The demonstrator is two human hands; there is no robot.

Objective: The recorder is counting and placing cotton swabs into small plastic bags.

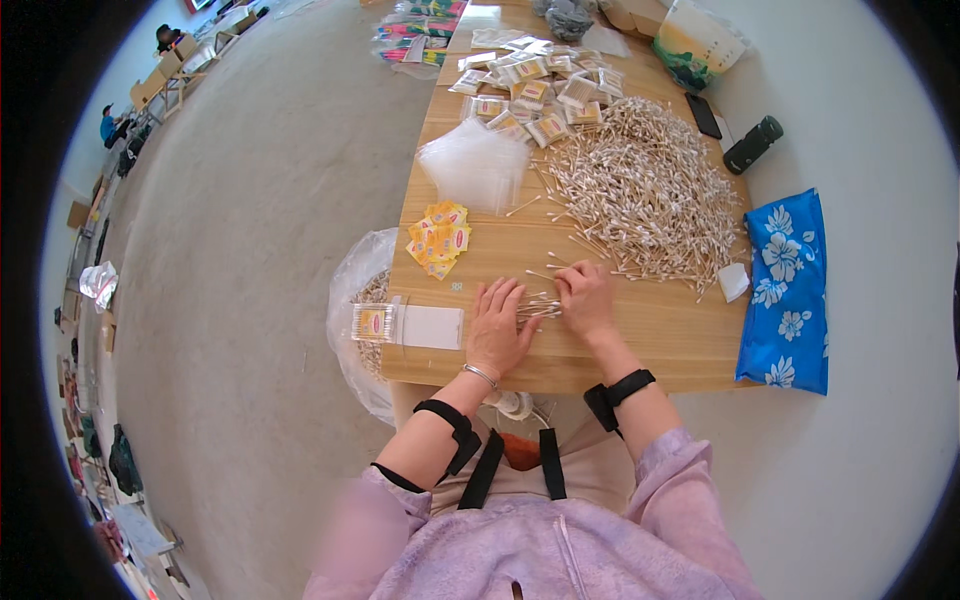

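Note:
My left hand point(495, 325) lies palm down near the table's front edge, its fingers stretched out beside a small group of cotton swabs point(537, 306). To its right, my right hand point(588, 300) has its fingers curled together and pinches at cotton swabs by the group's other side; its fingertips are partly hidden. A large heap of loose cotton swabs point(650, 190) spreads beyond my right hand. Left of my left hand sits a flat white block point(432, 327), with a clear packet of cotton swabs point(373, 323) at its left end.
Yellow printed cards point(438, 240) and clear plastic bags point(475, 165) lie on the left side. Filled packets point(530, 95) are piled farther back. A phone point(703, 116), a black flask point(753, 145) and a blue floral pouch point(783, 290) line the right. A lined bin point(345, 290) stands beside the table.

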